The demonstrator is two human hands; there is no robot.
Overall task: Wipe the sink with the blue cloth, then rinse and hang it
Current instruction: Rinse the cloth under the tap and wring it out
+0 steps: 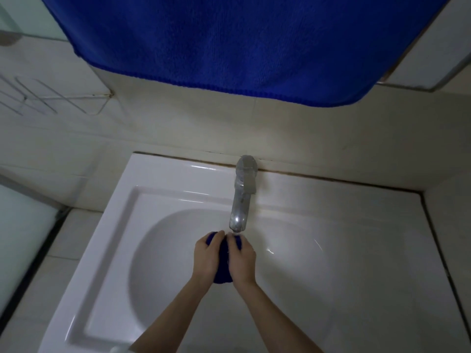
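Sink (119, 225): white, square rim, round bowl; over the bowl's middle are both hands and the wad they hold.
Blue cloth (223, 275): bunched into a wad, squeezed between the two hands, just under the spout.
Left hand (206, 256): fingers curled close together round the wad's left side.
Right hand (242, 258): fingers curled close together over its right side, tips beside the other hand's.
Faucet (240, 200): chrome, on the back rim; running water cannot be told.
Blue towel (229, 42): hangs on the wall above.
Wire rack (51, 98): on the left wall.
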